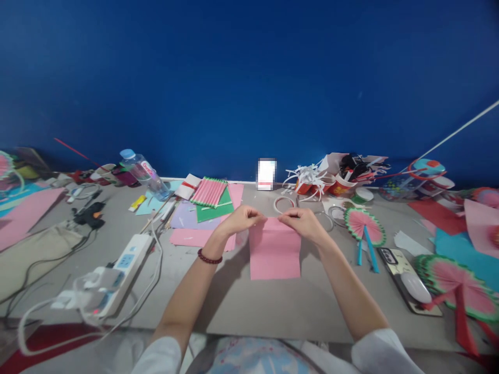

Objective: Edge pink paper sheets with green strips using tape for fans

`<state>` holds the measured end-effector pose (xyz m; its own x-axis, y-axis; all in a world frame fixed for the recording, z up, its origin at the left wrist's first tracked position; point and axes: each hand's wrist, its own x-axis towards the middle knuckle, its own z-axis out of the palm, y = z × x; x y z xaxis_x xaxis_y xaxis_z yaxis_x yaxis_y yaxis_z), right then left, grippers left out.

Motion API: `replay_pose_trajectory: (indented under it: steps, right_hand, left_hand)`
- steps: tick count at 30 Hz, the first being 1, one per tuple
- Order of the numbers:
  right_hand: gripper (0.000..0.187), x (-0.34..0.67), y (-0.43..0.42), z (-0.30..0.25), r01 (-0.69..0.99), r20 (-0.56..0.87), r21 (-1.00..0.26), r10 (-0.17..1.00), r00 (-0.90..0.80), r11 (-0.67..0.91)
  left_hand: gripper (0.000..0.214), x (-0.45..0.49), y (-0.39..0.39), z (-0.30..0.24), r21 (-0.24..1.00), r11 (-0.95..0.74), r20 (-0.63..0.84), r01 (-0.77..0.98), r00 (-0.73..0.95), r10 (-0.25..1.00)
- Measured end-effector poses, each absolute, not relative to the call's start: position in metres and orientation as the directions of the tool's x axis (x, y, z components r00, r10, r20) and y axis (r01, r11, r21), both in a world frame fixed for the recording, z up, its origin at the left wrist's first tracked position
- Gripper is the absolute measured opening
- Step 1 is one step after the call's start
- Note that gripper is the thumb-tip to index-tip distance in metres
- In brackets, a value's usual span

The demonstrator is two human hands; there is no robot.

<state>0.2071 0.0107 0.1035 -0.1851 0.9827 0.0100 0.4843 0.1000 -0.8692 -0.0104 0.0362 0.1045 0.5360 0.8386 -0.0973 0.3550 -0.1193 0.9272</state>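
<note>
A pink sheet of paper (275, 252) is in front of me, its far edge pinched at both corners. My left hand (245, 217) is closed on the far left corner, and a dark beaded bracelet (209, 257) circles that wrist. At the far right corner my right hand (302, 222) pinches the same sheet between thumb and fingers. Left of the sheet lies a pleated pink paper with green edges (210, 191), on top of green paper (215, 209). A finished pink fan with blue handles (365, 227) lies to the right of my right hand.
A power strip (127, 272) with plugs and white cables lies at the left, near a tilted water bottle (145, 174). Tape rolls (284, 204) and cups of paper strips (310, 182) stand at the back. A phone (390, 265) carries a white mouse (416, 287) at right.
</note>
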Motion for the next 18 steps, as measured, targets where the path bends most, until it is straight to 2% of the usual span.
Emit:
replay_pose_trajectory:
  steps: [5, 9, 13, 18]
  right_hand:
    - [0.023, 0.213, 0.012, 0.106, 0.506, -0.029, -0.856, 0.966, -0.257, 0.109]
    - [0.022, 0.215, 0.01, 0.11, 0.545, 0.013, -0.819, 0.956, -0.293, 0.179]
    - [0.019, 0.21, 0.004, 0.116, 0.591, 0.158, -0.749, 0.948, -0.277, 0.298]
    - [0.016, 0.203, -0.001, 0.12, 0.593, 0.294, -0.671, 0.894, -0.339, 0.445]
  left_hand:
    - [0.032, -0.009, 0.035, 0.102, 0.934, -0.121, -0.079, 0.337, 0.524, 0.848]
    - [0.028, -0.004, 0.032, 0.102, 0.929, -0.151, -0.04, 0.338, 0.497, 0.867]
    - [0.026, 0.002, 0.023, 0.108, 0.898, -0.23, 0.018, 0.375, 0.491, 0.871]
    - [0.026, 0.007, 0.009, 0.118, 0.772, -0.392, 0.132, 0.5, 0.478, 0.869]
